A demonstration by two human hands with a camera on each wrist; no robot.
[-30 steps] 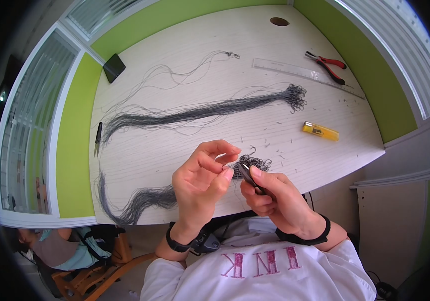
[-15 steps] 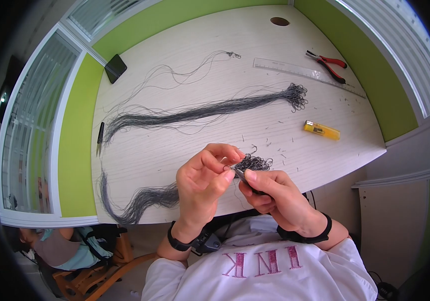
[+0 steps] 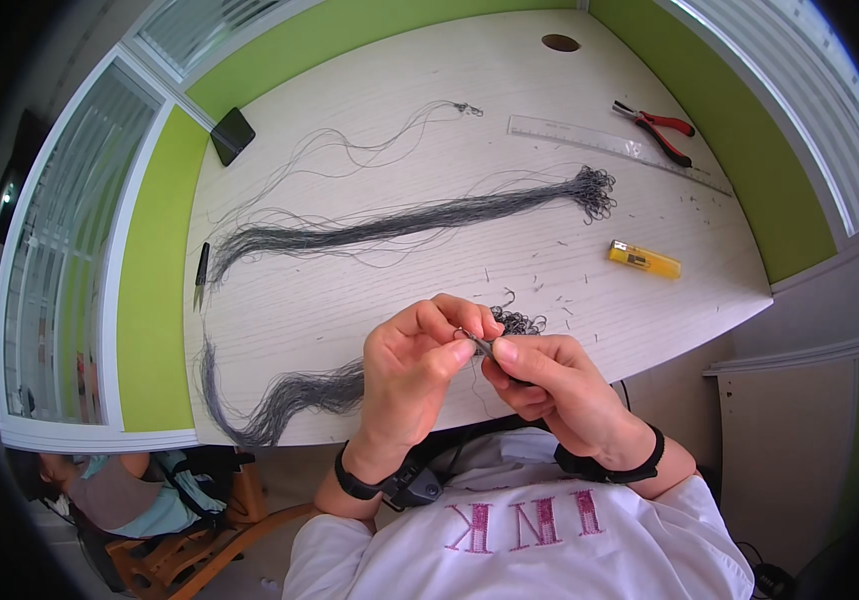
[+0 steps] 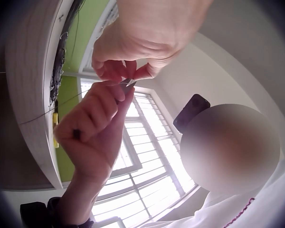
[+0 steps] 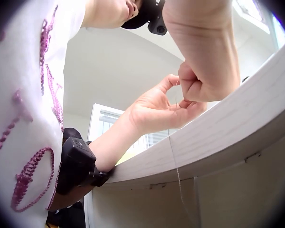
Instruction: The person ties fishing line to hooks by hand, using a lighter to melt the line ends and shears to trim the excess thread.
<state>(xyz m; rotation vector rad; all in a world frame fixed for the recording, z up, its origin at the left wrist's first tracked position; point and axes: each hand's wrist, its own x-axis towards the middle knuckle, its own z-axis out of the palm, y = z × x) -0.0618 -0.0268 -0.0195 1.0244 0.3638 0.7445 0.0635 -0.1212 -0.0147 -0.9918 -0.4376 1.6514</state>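
Note:
My left hand [image 3: 407,368] pinches a small dark fish hook [image 3: 462,332] between thumb and fingertips. Close against it, my right hand [image 3: 564,395] grips a small dark tool [image 3: 484,347], thumb on top. In the left wrist view a pointed metal blade [image 4: 128,86] sticks out of that fist, right at the left fingertips. A thin line [image 5: 175,159] hangs below the hands in the right wrist view. Just behind the hands lies a pile of dark hooks [image 3: 521,322], partly hidden by them. A bundle of dark line [image 3: 294,400] runs leftward from behind the left hand.
Another long bundle of line [image 3: 399,220] ends in clustered hooks [image 3: 594,192]. Farther back are a few loose lines [image 3: 349,147], a clear ruler [image 3: 589,139] and red-handled pliers [image 3: 664,125]. A yellow lighter [image 3: 644,259] lies right, black scissors [image 3: 201,275] left, among scattered clippings.
The tool's tip has moved left to the hook at the left fingertips. My left hand has shifted slightly right and nearer, and its raised fingers have closed down toward the thumb.

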